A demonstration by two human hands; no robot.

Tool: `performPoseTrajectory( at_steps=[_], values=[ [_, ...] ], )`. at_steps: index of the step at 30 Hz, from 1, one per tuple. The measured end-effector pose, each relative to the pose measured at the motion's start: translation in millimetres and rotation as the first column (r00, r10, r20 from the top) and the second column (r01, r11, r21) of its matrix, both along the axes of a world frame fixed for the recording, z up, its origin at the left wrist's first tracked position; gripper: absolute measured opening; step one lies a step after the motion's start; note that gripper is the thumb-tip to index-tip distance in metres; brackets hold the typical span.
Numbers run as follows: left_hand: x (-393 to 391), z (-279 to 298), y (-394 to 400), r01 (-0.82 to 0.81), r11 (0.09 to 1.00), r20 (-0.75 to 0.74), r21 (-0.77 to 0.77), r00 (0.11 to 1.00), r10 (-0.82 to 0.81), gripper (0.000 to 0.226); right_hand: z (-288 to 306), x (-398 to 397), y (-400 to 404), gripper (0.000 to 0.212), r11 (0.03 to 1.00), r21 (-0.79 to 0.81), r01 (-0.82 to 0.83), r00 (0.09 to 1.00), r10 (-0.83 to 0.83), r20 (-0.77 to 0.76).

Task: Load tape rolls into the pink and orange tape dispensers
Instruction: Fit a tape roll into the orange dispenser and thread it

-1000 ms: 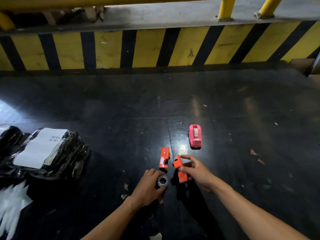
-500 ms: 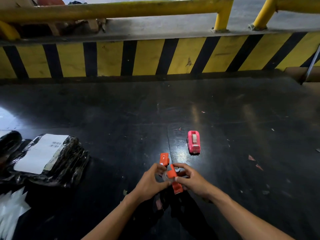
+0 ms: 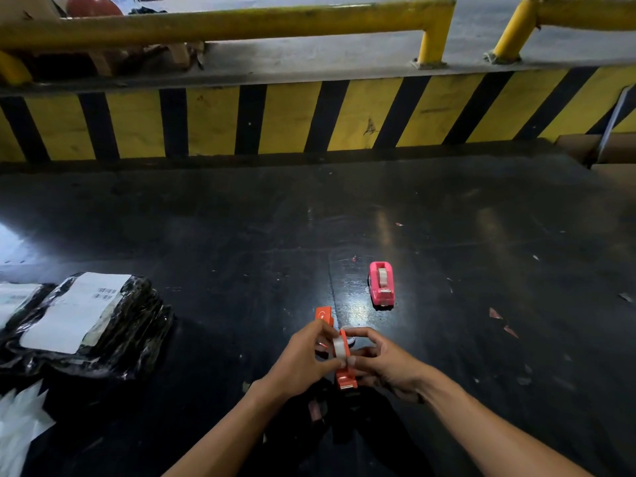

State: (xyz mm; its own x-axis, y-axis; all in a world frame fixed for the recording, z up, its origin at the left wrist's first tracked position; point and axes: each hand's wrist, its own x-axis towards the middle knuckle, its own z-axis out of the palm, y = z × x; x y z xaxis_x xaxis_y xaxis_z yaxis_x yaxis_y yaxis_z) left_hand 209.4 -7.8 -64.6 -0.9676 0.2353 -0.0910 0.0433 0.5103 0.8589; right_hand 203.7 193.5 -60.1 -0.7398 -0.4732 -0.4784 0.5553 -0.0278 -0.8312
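Both hands meet over the dark floor near the bottom centre. My right hand (image 3: 382, 364) grips an orange tape dispenser half (image 3: 345, 376), its cutter end pointing toward me. Pinched in my left hand (image 3: 303, 361) is a clear tape roll (image 3: 339, 347), pressed against that orange piece. A second orange dispenser part (image 3: 324, 315) lies on the floor just beyond my left fingers. The pink tape dispenser (image 3: 381, 284) stands alone farther out to the right, with a tape roll inside it.
Black plastic-wrapped parcels with white labels (image 3: 82, 321) lie at the left, white bags (image 3: 17, 428) at the lower left corner. A yellow-and-black striped kerb (image 3: 309, 115) with yellow rails (image 3: 223, 24) closes the far side. Small scraps (image 3: 495, 314) dot the floor at the right.
My left hand lifted the tape roll off the floor and brought it to the orange piece in my right hand. Both hands rose slightly and closed together.
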Motion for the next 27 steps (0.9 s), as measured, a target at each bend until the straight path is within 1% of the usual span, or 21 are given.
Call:
performPoseTrajectory(
  at_steps=[4,6,8,10,12,14,15,18,20,22,24,25,27],
  values=[
    [-7.1,5.9,0.7,0.098,0.995,0.007,-0.017,0.995,-0.098,0.041,1.7,1.5,7.6,0.052,0.997,-0.070,0.010,0.998,-0.006,0.069],
    [-11.6,8.3,0.1,0.128,0.991,0.060,0.049,0.990,-0.130,0.042,0.7,1.4,11.8,0.051,0.994,-0.097,0.042,0.995,-0.033,0.093],
    [-20.0,6.2,0.3,0.053,0.992,0.081,0.117,0.995,-0.063,0.033,0.0,0.6,16.4,0.050,0.993,-0.096,0.074,0.992,-0.063,0.109],
    [-34.5,-1.7,0.0,-0.072,0.992,0.076,0.104,0.995,0.065,0.027,0.7,-0.6,20.3,0.051,0.992,-0.081,0.099,0.988,-0.089,0.124],
    [-50.6,-11.5,0.8,-0.160,0.986,0.081,-0.036,0.983,0.163,0.030,1.6,-1.8,23.9,0.049,0.991,-0.070,0.115,0.986,-0.105,0.131],
    [-65.2,-24.4,2.6,-0.171,0.965,0.120,-0.200,0.973,0.197,0.043,3.1,-3.1,26.2,0.047,0.991,-0.061,0.119,0.986,-0.111,0.127],
    [-70.7,-28.6,5.0,-0.162,0.952,0.149,-0.258,0.967,0.205,0.049,4.1,-3.5,26.8,0.047,0.991,-0.057,0.123,0.985,-0.115,0.128],
    [-81.7,-37.6,15.4,-0.145,0.917,0.197,-0.371,0.953,0.230,0.061,5.3,-4.3,28.3,0.047,0.988,-0.056,0.142,0.983,-0.134,0.129],
    [-84.5,-42.4,19.6,-0.129,0.888,0.197,-0.442,0.952,0.236,0.059,5.2,-4.1,29.5,0.047,0.987,-0.060,0.147,0.982,-0.138,0.131],
    [-85.8,-45.1,20.6,-0.120,0.875,0.184,-0.469,0.956,0.230,0.053,3.4,-4.4,31.0,0.047,0.986,-0.066,0.152,0.981,-0.143,0.133],
    [-85.6,-45.3,20.0,-0.121,0.884,0.183,-0.452,0.957,0.224,0.052,2.3,-4.4,32.0,0.048,0.985,-0.064,0.157,0.980,-0.148,0.133],
    [-84.2,-42.8,20.2,-0.142,0.897,0.184,-0.420,0.954,0.237,0.052,2.3,-4.3,32.1,0.048,0.985,-0.064,0.162,0.979,-0.152,0.132],
    [-78.2,-34.7,20.8,-0.241,0.937,0.249,-0.255,0.919,0.304,0.055,2.2,-4.1,32.1,0.046,0.982,-0.071,0.175,0.978,-0.165,0.128]
  ],
)
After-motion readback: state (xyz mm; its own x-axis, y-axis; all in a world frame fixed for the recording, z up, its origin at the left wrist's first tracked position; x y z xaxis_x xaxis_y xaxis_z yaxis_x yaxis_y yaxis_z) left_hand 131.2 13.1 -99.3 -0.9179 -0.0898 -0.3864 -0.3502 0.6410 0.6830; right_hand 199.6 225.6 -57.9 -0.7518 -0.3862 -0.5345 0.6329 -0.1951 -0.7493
